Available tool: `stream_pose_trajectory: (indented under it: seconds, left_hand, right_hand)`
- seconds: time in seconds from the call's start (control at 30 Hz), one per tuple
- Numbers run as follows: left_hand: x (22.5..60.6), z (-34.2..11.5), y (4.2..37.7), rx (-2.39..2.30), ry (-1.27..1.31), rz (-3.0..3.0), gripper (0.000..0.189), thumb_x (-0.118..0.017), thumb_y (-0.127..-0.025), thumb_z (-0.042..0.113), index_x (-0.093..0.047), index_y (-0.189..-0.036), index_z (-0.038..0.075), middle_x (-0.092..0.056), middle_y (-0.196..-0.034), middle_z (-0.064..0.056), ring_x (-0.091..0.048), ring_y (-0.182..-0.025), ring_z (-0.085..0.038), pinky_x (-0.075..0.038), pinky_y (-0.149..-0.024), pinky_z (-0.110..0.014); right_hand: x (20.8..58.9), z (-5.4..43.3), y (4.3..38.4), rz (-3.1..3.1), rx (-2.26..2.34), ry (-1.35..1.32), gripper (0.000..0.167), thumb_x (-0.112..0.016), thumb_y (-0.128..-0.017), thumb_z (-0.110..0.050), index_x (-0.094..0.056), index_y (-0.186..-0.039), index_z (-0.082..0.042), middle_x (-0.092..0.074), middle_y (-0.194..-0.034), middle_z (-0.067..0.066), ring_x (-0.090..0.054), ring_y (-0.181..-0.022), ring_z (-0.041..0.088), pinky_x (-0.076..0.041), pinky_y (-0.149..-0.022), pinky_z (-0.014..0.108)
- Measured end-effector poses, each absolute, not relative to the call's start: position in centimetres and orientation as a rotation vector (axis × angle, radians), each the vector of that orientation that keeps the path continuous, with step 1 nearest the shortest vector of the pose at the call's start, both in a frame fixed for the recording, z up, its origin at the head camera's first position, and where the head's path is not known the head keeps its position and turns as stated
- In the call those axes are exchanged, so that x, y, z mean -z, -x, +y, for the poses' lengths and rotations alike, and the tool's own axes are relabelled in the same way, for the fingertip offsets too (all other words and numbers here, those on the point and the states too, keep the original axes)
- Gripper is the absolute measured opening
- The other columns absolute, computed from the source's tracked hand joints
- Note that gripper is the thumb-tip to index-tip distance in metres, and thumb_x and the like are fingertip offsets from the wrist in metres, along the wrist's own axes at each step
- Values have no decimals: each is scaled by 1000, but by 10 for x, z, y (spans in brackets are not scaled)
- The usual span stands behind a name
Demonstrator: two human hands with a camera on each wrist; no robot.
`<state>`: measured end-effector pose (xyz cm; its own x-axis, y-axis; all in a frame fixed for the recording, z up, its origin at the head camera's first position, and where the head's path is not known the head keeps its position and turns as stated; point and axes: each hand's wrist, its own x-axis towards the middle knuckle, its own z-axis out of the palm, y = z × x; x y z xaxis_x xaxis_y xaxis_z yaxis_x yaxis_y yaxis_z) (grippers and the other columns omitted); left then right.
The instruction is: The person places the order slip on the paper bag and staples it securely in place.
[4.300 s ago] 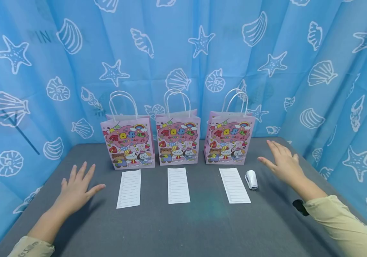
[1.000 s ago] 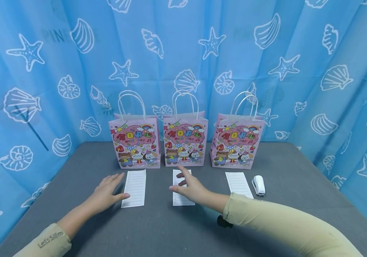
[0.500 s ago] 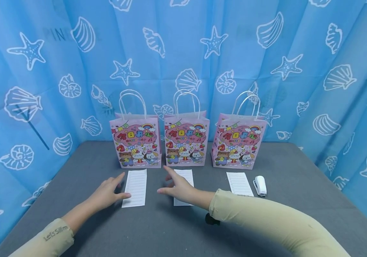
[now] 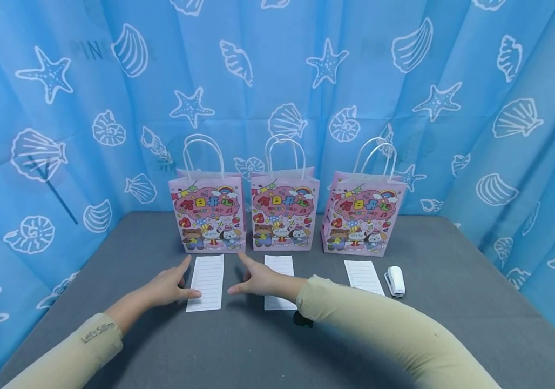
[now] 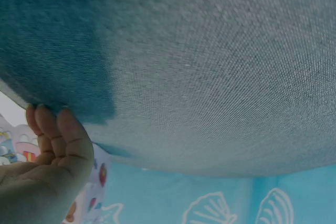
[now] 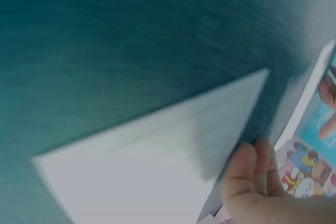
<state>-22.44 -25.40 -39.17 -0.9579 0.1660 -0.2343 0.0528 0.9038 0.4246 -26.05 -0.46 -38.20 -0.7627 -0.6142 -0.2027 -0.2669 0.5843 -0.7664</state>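
Big white paper (image 6: 142,166) low in middle, blurry, faint lines. Right hand (image 6: 257,187) lower right, fingers (image 6: 242,167) bent beside paper's edge; can't tell if touching. Blue-green table (image 6: 105,56) fills upper left. Right edge: thin white strip (image 6: 308,93), bit of left hand (image 6: 327,93). Lower right: pink bag (image 6: 295,163).

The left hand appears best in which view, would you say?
The head view, where the left hand shows uncropped. The left wrist view crops it at the lower left; the right wrist view catches only part at its right edge.
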Motion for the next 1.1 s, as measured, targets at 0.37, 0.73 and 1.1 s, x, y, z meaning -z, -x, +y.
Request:
stream_pose_trajectory:
  seconds: [0.37,0.73,1.1]
  left_hand:
    - [398,-252,235,-613,-211,2777,113,-76,-80,52,-14,-148,-13,-55,-115,-32,-55,-108,-43,-41,-93,-58]
    - [397,-245,241,-519,-148,2756,111,-74,-80,54,-19,-146,-15,-32,-138,-44,-34,-128,-58,-31,-101,-65]
    - [395,-247,236,-539,-130,2747,102,-72,-83,53,-26,-145,-13,-33,-139,-43,-33,-128,-57,-31,-100,-65]
  right_hand:
    - [382,-24,277,2437,667,704,94,-69,-88,-48,-11,-157,-21,-29,-156,12,-32,-140,31,-31,-110,46]
    - [388,-40,280,2556,485,635,86,-72,-83,-51,-29,-154,-28,-39,-152,6,-36,-138,26,-31,-110,44]
    - [392,-48,279,2643,383,647,76,-75,-82,-49,-43,-148,-30,-47,-146,4,-42,-135,24,-34,-108,40]
